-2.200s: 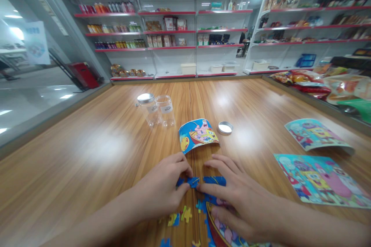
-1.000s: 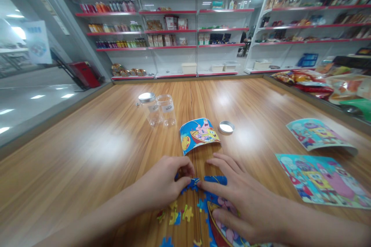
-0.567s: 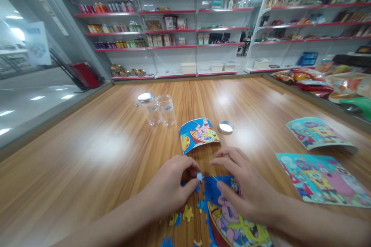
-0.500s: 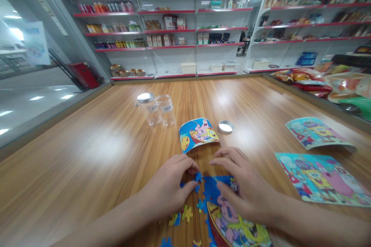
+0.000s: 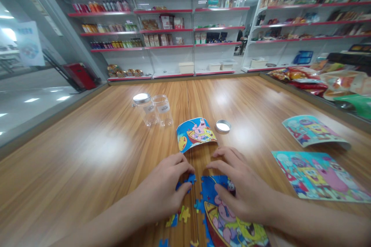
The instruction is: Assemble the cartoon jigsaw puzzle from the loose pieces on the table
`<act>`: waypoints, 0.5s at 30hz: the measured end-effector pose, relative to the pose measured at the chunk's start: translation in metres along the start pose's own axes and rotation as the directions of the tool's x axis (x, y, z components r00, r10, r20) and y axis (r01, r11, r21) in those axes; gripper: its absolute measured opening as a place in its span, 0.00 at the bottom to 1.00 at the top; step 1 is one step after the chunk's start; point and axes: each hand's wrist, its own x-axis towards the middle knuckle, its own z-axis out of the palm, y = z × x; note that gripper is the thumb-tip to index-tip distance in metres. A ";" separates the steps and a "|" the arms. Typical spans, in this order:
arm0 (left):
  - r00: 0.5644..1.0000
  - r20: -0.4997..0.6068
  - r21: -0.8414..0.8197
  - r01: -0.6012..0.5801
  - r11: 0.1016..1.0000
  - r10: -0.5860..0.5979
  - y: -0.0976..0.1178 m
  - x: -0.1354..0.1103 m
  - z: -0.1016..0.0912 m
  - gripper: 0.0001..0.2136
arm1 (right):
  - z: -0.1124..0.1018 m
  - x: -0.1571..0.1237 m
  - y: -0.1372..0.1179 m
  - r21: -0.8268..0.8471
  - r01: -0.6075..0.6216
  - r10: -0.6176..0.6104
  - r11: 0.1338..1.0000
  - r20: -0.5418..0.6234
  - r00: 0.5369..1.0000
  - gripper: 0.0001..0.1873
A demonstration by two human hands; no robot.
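Note:
My left hand (image 5: 169, 185) is at the lower middle, thumb and forefinger closed around a blue puzzle piece (image 5: 191, 178) just left of the partly joined puzzle. My right hand (image 5: 242, 185) lies over the upper right of that puzzle (image 5: 214, 216), fingers apart, thumb on its surface. The puzzle shows a pink and a yellow cartoon figure in a boat on blue; my right hand hides part of it. Loose pieces, one yellow (image 5: 184, 214) and one blue (image 5: 164, 243), lie below my left hand. A curved picture card (image 5: 197, 134) with the same scene stands beyond both hands.
Two clear plastic jars (image 5: 162, 112) stand back left, one with a silver lid. A loose lid (image 5: 223, 126) lies right of the card. A finished-looking cartoon picture (image 5: 321, 175) and a curved card (image 5: 315, 130) are at the right. Stocked shelves (image 5: 165, 31) line the back.
My left hand has drawn the blue piece slightly left, away from the puzzle's edge. My right hand stays over the puzzle. The whole view has shifted a little.

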 end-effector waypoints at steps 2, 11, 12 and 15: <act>1.000 0.001 -0.003 0.001 1.000 -0.001 -0.001 0.000 0.001 0.06 | 0.000 0.000 0.000 0.001 0.000 0.000 1.000 -0.004 1.000 0.24; 0.998 -0.033 -0.002 -0.044 0.999 0.044 -0.003 0.005 0.005 0.05 | -0.001 0.000 -0.002 -0.009 -0.009 0.009 1.000 0.002 1.000 0.23; 0.997 -0.045 0.005 -0.057 0.998 0.057 -0.003 0.005 0.006 0.06 | -0.001 0.000 -0.002 -0.009 -0.009 0.009 1.000 0.003 1.000 0.23; 0.995 -0.049 0.044 -0.090 0.995 0.092 -0.003 0.004 0.010 0.05 | -0.001 0.001 -0.002 -0.008 -0.007 0.007 1.000 0.002 1.000 0.23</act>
